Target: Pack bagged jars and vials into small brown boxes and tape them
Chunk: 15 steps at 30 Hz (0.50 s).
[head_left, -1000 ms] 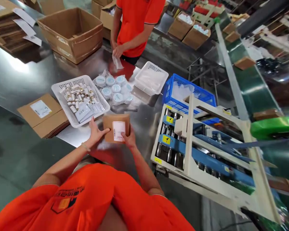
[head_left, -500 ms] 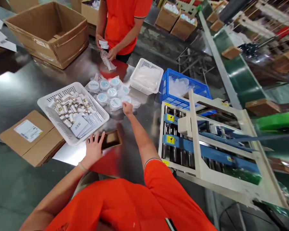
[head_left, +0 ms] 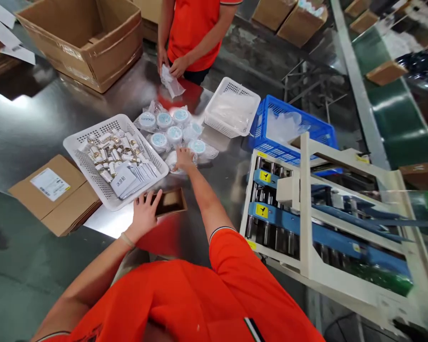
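Observation:
My left hand (head_left: 145, 214) lies with spread fingers against the near left side of a small open cardboard box (head_left: 180, 202). Inside, the box is dark and its contents cannot be made out. My right hand (head_left: 185, 157) reaches over the near edge of a group of round white jars in clear plastic bags (head_left: 174, 134). Its fingers are curled over one bagged jar (head_left: 171, 160), which they partly cover. Left of the jars, a white perforated basket (head_left: 74, 142) holds many small white-and-gold bottles (head_left: 110, 154) and a fan of printed white sachets (head_left: 133, 179).
Flattened cartons (head_left: 62, 209) lie at the table's left edge. A large cardboard box (head_left: 57, 52) stands behind. A co-worker's hands (head_left: 178, 66) handle a clear bag. Right are a white basket (head_left: 214, 121), a blue crate (head_left: 274, 154) and a roller machine (head_left: 305, 218).
My right hand has moved from the right edge of the jar group onto the nearest bagged jar. My left hand stays at the small box. The view has shifted slightly.

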Tool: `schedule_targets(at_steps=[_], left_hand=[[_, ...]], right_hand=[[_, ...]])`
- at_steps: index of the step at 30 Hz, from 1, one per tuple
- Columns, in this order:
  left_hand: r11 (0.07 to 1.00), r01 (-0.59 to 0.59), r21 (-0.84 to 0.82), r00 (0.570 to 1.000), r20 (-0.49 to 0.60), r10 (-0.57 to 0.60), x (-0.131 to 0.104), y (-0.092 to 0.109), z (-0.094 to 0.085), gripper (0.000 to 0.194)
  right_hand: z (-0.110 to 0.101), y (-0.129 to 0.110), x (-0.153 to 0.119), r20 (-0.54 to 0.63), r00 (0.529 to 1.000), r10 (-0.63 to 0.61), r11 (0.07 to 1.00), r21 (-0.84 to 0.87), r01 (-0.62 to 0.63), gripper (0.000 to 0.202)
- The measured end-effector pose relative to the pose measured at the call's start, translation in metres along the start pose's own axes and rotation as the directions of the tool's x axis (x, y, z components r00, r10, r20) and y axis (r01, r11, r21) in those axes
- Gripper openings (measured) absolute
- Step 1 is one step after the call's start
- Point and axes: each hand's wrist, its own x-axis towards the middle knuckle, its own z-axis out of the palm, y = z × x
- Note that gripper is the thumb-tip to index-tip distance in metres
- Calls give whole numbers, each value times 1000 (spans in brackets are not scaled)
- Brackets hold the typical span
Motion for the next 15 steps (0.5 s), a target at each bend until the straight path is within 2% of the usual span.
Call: schedule_targets(at_steps=[3, 6, 8, 10, 12, 13, 15], left_hand=[[1000, -30, 1, 1000, -1, 30, 6, -4, -3, 111], [997, -68, -31, 997, 24, 69, 13, -6, -7, 114], [992, -97, -85, 994, 40, 101, 18, -3, -6, 116], [980, -118, -158, 991, 41, 126, 24, 4, -3, 120], [965, -111, -236, 992, 32, 122, 28, 14, 3, 129], [958, -96, -271, 994, 26, 107, 29, 20, 5, 133], [944, -60, -325, 998, 11, 68, 31, 28, 10, 133]], right_hand=[[20, 2, -33, -18, 997, -78, 997, 13, 79, 120], [24, 15, -60, -69, 991, -116, 991, 64, 121, 100], [19, 32, -84, -188, 980, -58, 992, 96, 77, 92], [16, 51, -119, -372, 928, -31, 991, 113, 78, 88], [21, 65, -165, -489, 865, -116, 980, 84, 178, 86], [27, 69, -188, -489, 849, -198, 965, 56, 257, 85], [43, 67, -230, -391, 847, -359, 918, 18, 397, 86]])
